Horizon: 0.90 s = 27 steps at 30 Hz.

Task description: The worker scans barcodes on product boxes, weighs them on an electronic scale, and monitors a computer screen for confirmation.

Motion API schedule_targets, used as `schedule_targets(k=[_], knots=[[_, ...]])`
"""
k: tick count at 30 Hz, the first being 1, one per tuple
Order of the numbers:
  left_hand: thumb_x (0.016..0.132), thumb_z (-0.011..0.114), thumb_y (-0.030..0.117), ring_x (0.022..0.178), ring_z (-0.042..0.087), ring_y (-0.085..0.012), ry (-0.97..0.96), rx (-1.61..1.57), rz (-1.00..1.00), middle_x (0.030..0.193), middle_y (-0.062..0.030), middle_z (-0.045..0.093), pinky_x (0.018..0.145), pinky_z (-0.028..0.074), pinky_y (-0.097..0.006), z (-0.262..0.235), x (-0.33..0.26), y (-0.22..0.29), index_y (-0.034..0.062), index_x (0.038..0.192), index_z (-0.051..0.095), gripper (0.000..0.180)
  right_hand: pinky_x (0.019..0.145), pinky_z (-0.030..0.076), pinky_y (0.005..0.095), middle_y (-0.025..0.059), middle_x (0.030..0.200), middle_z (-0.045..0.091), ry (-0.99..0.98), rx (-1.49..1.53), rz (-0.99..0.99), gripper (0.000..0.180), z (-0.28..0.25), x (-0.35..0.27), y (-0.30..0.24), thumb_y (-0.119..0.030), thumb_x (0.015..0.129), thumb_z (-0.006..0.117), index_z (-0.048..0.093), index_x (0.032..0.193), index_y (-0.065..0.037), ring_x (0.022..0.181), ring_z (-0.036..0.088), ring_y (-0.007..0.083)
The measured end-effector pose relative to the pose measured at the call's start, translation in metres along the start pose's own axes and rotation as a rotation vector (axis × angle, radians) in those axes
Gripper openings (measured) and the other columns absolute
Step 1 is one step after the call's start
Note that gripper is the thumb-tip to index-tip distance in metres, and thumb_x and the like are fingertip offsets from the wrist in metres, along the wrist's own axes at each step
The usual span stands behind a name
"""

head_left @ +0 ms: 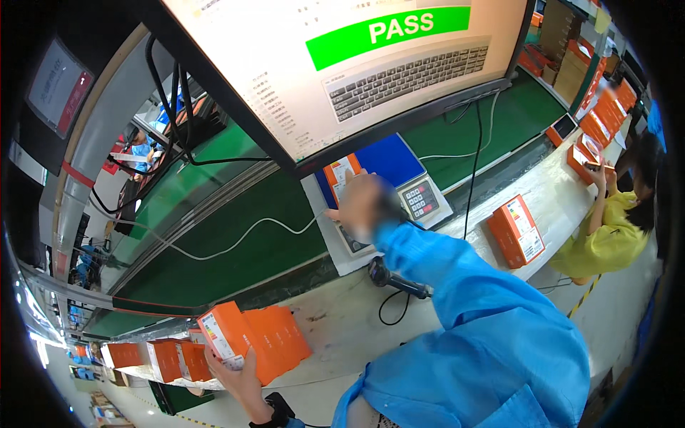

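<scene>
Boxes [164, 359], orange, lined up far left along the near bench edge. Left hand [239, 374] wrapped around the near end of an orange box [250, 341], gripped from below, box tilted, most of it resting on the white bench [342, 332]. Handheld scanner [389, 277] lay mid-bench, black, cable looped beside it, untouched. Right hand [364, 207] reached far across to the weighing scale [378, 189], fingers closed on a second orange box [341, 175] sitting on the blue platform. Monitor [342, 64] above showed a green banner. Further right, another orange box [517, 230] stood alone on the bench; co-worker in yellow [606, 239] beyond.

Risks, judged: left grip was one-ended, so box could tip or slide off the near edge. Blue sleeve hung just over the scanner; could snag the cable, drag it.
</scene>
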<state>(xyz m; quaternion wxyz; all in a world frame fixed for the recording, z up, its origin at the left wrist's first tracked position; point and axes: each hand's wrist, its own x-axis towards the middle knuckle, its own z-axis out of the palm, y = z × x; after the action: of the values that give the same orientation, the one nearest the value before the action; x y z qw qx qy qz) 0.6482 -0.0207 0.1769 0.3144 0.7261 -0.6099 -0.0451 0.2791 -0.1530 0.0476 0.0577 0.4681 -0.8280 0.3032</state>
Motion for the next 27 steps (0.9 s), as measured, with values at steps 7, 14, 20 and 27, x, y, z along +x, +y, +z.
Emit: schedule_targets(k=[7,14,20,27], knots=[[0.067,0.075,0.013,0.113,0.044,-0.0280,-0.223,-0.468,0.009,0.124,-0.0165,0.042,0.097,0.036,-0.038,0.027,0.009,0.066,0.0018,0.132,0.037,0.076,0.091,0.040,0.0494,0.0333,0.125,0.037,-0.417,0.196,0.126,0.088,-0.035,0.018,0.019,-0.029,0.056,0.073,0.039,0.134,-0.007,0.107,0.045,0.0475],[0.069,0.077,0.024,0.112,0.047,-0.0304,-0.362,-0.462,0.331,0.123,-0.0199,0.043,0.095,0.038,-0.040,0.156,0.037,0.150,0.0001,0.128,0.042,0.072,0.099,0.039,0.0435,0.0298,0.129,0.039,-0.230,0.484,-0.080,0.082,-0.186,-0.106,0.132,-0.032,0.052,0.072,0.052,0.128,-0.012,0.116,0.044,0.0446],[0.068,0.078,0.038,0.104,0.054,-0.0377,-0.369,-0.440,0.426,0.116,-0.0228,0.049,0.087,0.046,-0.045,0.253,0.046,0.246,-0.0002,0.130,0.041,0.081,0.101,0.037,0.0438,0.0301,0.130,0.039,-0.039,0.170,0.104,0.082,-0.290,-0.152,0.234,-0.027,0.048,0.074,0.054,0.126,-0.014,0.119,0.042,0.0451],[0.069,0.066,0.060,0.109,0.050,-0.0407,-0.354,0.100,0.238,0.119,-0.0280,0.045,0.090,0.045,-0.046,0.322,0.022,0.296,0.0059,0.135,0.036,0.091,0.100,0.038,0.0443,0.0281,0.129,0.041,-0.025,0.022,0.199,0.080,-0.293,-0.170,0.326,-0.028,0.044,0.075,0.058,0.121,-0.014,0.115,0.045,0.0438]])
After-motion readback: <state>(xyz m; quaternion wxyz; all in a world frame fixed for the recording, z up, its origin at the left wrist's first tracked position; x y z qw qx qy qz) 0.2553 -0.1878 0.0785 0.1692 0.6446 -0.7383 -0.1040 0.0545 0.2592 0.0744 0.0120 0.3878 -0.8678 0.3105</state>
